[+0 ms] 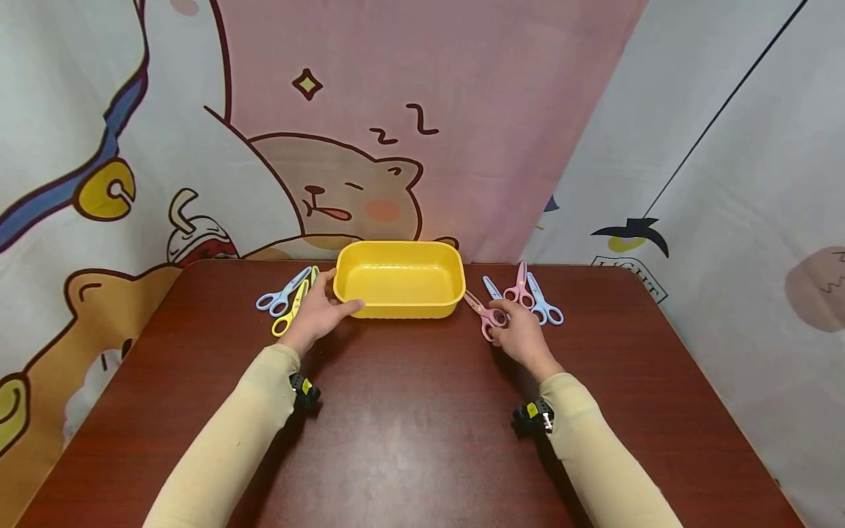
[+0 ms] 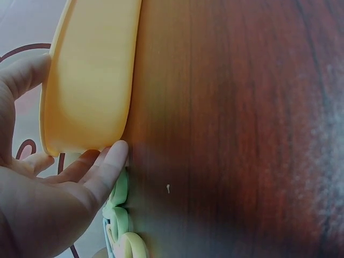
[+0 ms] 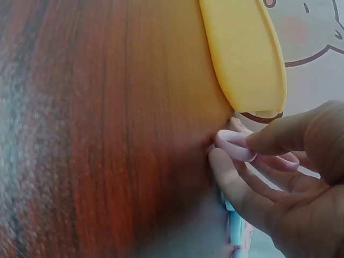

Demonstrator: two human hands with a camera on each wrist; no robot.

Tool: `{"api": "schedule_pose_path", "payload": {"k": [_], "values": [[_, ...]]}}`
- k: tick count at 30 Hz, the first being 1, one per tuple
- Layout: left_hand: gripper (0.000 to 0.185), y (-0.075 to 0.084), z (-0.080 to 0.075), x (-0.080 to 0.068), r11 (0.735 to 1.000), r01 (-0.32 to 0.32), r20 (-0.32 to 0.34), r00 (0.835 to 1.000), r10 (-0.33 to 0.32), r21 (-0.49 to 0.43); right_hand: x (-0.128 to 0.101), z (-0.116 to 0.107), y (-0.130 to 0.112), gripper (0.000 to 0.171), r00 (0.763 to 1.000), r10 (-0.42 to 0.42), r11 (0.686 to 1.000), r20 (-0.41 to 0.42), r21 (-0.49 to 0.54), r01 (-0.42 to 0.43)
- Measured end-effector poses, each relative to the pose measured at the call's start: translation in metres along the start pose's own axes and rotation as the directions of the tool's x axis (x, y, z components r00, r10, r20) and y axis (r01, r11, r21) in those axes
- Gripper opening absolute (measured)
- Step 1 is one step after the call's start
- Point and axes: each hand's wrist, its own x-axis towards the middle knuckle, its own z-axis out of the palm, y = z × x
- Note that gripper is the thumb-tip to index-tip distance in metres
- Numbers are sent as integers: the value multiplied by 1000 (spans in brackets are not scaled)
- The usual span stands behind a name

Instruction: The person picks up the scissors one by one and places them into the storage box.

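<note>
A yellow plastic tub (image 1: 399, 311) stands at the table's far edge. My left hand (image 1: 318, 308) holds its left end, thumb at the rim and fingers along the end wall in the left wrist view. At the tub's right, my right hand (image 1: 523, 334) pinches a pair of pink scissors (image 1: 490, 317) by the handle loops, blades pointing toward the tub. Beyond that hand lie another pair of pink scissors (image 1: 520, 290) and light blue scissors (image 1: 543, 302), with a second blue pair (image 1: 491, 287) partly hidden by the hand.
Left of the tub, beside my left hand, lie blue scissors (image 1: 280, 297), yellow scissors (image 1: 288, 314) and green scissors (image 1: 315, 273), the green mostly hidden. A printed cloth (image 1: 502, 147) hangs directly behind the brown table (image 1: 403, 411).
</note>
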Motion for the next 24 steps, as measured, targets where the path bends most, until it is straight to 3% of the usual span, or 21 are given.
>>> {"api": "schedule_pose_path", "payload": {"k": [7, 17, 24], "values": [[100, -2, 0, 2, 1000, -3, -1, 1000, 3, -10, 1, 0, 1, 51, 994, 97, 975, 57, 195, -106], [100, -3, 0, 2, 1000, -12, 5, 1000, 12, -28, 2, -3, 2, 54, 987, 126, 950, 98, 273, -149], [99, -4, -1, 4, 999, -11, 6, 1000, 12, -30, 2, -5, 1, 55, 984, 130, 916, 124, 364, -167]]}}
